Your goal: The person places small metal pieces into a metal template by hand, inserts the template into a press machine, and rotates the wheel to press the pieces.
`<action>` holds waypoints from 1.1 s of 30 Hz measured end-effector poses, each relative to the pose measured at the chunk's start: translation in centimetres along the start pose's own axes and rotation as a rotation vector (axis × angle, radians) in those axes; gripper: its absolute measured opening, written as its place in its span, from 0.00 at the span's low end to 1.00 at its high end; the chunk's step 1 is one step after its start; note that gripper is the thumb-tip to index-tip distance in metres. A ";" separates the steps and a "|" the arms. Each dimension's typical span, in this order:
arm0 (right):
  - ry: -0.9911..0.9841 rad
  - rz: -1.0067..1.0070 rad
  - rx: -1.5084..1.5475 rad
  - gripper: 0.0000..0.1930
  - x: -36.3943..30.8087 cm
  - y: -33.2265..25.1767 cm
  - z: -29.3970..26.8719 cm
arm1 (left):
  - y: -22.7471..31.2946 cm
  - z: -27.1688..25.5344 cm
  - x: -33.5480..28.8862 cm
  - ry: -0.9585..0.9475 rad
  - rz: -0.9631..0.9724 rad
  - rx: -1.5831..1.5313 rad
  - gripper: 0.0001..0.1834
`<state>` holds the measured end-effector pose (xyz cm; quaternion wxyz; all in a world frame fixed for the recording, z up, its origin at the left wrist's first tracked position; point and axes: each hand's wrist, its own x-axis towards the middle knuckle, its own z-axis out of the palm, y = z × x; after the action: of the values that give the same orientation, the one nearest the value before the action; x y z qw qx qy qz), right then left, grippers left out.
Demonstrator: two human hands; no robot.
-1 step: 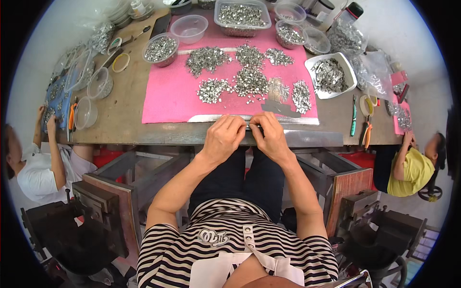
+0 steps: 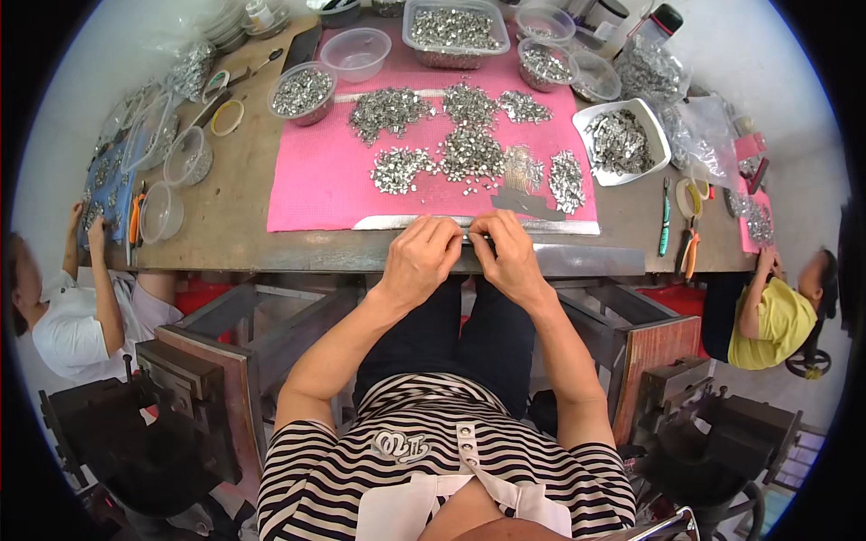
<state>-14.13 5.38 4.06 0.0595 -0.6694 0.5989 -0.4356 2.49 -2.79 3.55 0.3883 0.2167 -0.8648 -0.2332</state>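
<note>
My left hand [image 2: 420,256] and my right hand [image 2: 509,256] meet at the table's front edge, fingertips close together. Both are closed in a pinch. A small shiny bit shows between them, but the fingers hide most of it, and I cannot make out what it is. Just beyond my hands lies a pink mat [image 2: 307,194] with a whitish strip along its front. Several heaps of small silvery metal pieces are spread over it, among them a middle heap [image 2: 471,155], a left heap [image 2: 400,169] and a right heap [image 2: 566,182]. A flat grey piece [image 2: 528,205] lies near my right hand.
A white tub [image 2: 660,135] of metal pieces stands at the right, a round tub [image 2: 327,106] at the left, a rectangular container [image 2: 455,59] behind. Orange-handled pliers [image 2: 689,252] and a green marker [image 2: 665,221] lie rightward. People work at both sides.
</note>
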 end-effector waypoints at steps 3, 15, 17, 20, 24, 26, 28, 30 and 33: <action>-0.021 0.007 0.024 0.10 0.0 0.1 -0.2 | -0.3 -0.2 0.1 -0.029 -0.030 -0.039 0.08; -0.037 -0.206 -0.187 0.11 0.0 -0.4 -1.0 | -1.3 -1.0 0.4 -0.080 0.077 0.004 0.08; -0.060 -0.178 -0.087 0.09 0.3 0.2 -1.3 | -1.4 -0.8 0.0 -0.067 0.095 -0.007 0.07; -0.043 -0.133 -0.064 0.07 2.1 1.3 -1.2 | -1.0 -0.9 -0.6 -0.061 0.101 0.051 0.08; -0.038 -0.105 -0.066 0.05 8.0 2.3 0.3 | -3.4 -2.8 1.2 -0.021 0.035 0.056 0.12; -0.034 -0.130 -0.060 0.05 11.0 3.6 2.2 | -6.3 -4.3 3.5 0.107 -0.067 0.096 0.14; -0.114 -0.092 -0.165 0.05 13.7 4.9 4.7 | -10.2 -4.8 5.4 0.201 -0.075 0.125 0.16; -0.152 -0.057 -0.194 0.06 15.4 4.7 6.6 | -13.0 -4.9 6.2 0.227 -0.229 0.269 0.15; -0.230 0.021 -0.276 0.08 16.4 5.3 8.9 | -14.5 -4.3 7.1 0.153 -0.269 0.134 0.11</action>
<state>-13.89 -13.98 3.78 0.0397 -0.7104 0.6492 -0.2689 4.30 -19.29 1.89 0.4028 0.3731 -0.8095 -0.2079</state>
